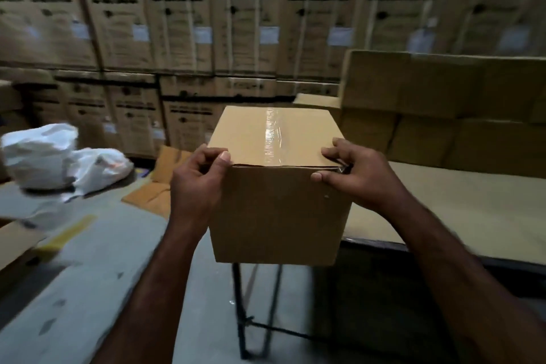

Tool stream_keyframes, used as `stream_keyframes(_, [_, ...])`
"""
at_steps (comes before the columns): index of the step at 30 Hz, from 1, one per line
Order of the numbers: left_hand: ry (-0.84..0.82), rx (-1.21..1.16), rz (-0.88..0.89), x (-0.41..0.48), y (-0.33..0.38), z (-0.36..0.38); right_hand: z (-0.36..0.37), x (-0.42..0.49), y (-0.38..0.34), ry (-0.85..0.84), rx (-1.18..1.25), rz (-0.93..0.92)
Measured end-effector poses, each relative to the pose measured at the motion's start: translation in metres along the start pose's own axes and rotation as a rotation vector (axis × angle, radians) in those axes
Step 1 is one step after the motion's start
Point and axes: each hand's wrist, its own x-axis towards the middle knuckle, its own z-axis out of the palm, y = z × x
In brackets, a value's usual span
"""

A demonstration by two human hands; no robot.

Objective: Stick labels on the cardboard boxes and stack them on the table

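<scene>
A plain cardboard box (277, 210) with clear tape along its top seam is held in the air at the table's left end. My left hand (198, 183) grips its near left top corner, thumb on the top face. My right hand (357, 174) grips the near right top corner, fingers curled over the top edge. No label shows on the faces I can see. The table (461, 216) with a brown top lies to the right, and a stack of plain cardboard boxes (443, 115) stands at its back.
A wall of large printed cartons (236, 23) fills the background. White plastic bags (59, 156) and flattened cardboard (159, 186) lie on the concrete floor at left. The table's black metal legs (240, 304) stand below the held box.
</scene>
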Motion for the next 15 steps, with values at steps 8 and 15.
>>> stream_keyframes(8, [-0.302, -0.200, -0.032, -0.053, 0.028, 0.198, -0.133, -0.081, 0.123, 0.210, -0.101, 0.233])
stream_keyframes(15, [-0.432, -0.241, -0.053, -0.070, 0.033, 0.314, -0.186, -0.113, 0.199, 0.325, -0.097, 0.386])
